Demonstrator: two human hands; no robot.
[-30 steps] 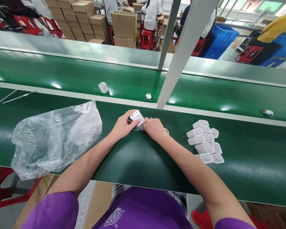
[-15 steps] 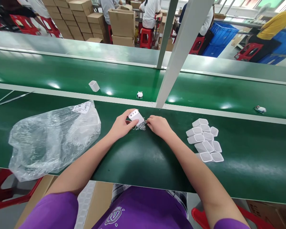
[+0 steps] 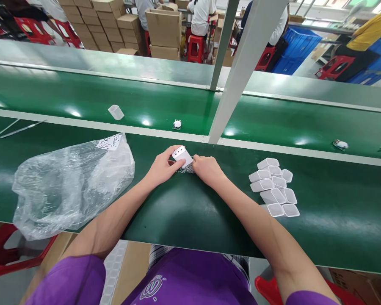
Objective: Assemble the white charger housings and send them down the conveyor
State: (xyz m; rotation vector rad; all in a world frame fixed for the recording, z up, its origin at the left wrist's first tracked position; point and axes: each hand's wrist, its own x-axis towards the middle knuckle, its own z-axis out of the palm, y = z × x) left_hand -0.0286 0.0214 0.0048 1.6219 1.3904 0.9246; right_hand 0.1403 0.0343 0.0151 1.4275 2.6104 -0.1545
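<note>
My left hand is wrapped around a white charger, its end with several ports facing up and left. At the charger's right edge, my right hand has its thumb and fingers pinched together. Whatever sits between those fingertips is too small or hidden to make out. Just under the charger lies a small pile of tiny clear or silvery pieces on the green tabletop, partly covered by both hands.
White open-ended housings lie grouped on the right. A clear plastic bag spreads on the left, with tweezers behind it. The green belt carries a white housing and small circuit boards. A white post rises ahead.
My right hand has moved slightly left and up, from the pile to the charger's edge. The left hand stays nearly still. Pieces on the belt have shifted left.
</note>
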